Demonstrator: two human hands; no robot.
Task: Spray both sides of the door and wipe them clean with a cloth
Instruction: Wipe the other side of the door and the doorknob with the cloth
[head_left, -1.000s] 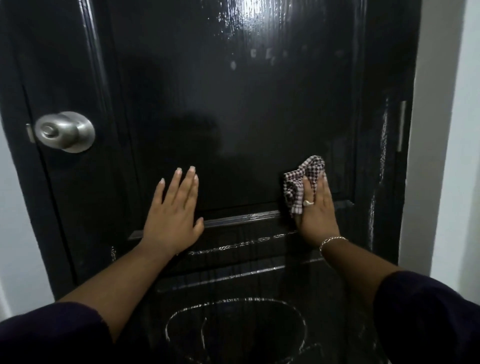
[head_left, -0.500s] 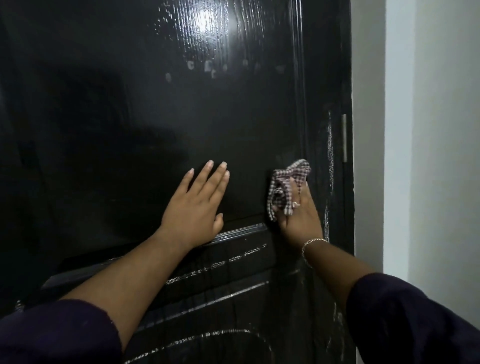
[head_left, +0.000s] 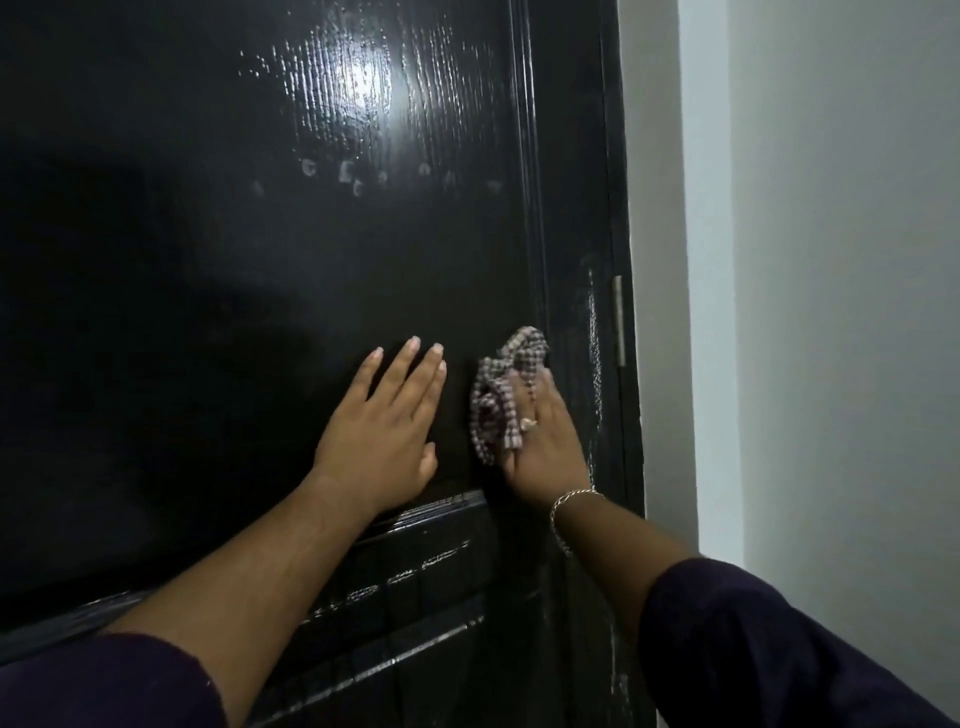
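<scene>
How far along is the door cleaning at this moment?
Done: this side of the door is sprayed; droplets and wet streaks show. In hand: the right hand presses the cloth on the panel near the hinge, while the left hand rests flat beside it. Left: the droplets above are not yet wiped. The other side is out of view, so I cannot judge it.

Left hand flat on black door, fingers straight. Right hand presses checked cloth against door beside right edge. Hinge above. Grey wall right.
</scene>
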